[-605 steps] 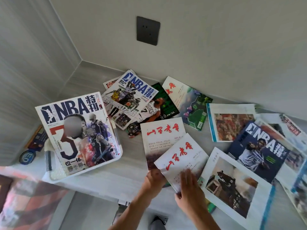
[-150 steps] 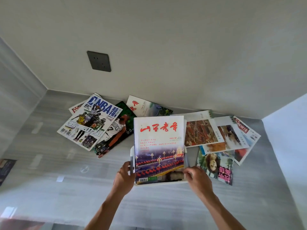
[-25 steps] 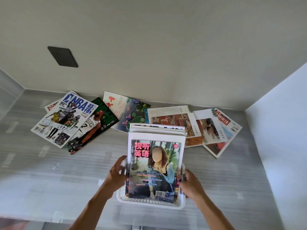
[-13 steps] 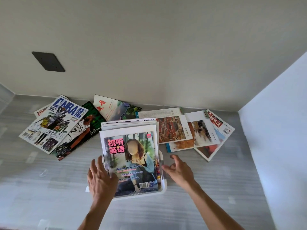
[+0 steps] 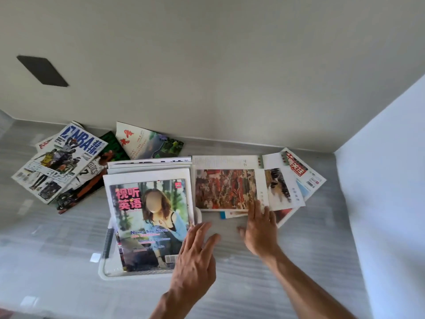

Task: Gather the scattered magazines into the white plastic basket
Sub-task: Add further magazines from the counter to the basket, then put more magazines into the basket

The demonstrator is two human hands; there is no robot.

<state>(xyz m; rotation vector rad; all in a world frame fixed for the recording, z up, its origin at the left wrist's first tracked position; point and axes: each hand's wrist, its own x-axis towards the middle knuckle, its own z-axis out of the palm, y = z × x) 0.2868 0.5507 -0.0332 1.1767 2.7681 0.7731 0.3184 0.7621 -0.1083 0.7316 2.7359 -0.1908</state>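
Right hand [image 5: 261, 229] spread flat, fingertips on the near edge of the red-painting magazine [image 5: 226, 188] just right of the white plastic basket [image 5: 110, 272]; left hand [image 5: 195, 256] spread, holding nothing, over the basket's right rim. Best to slide that magazine clear of the overlapped ones, pinch its edge, then lay it square on the stack.

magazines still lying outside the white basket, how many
7 visible, maybe more hidden: four left, under the blue NBA magazine; three right, by the red painting-cover magazine.
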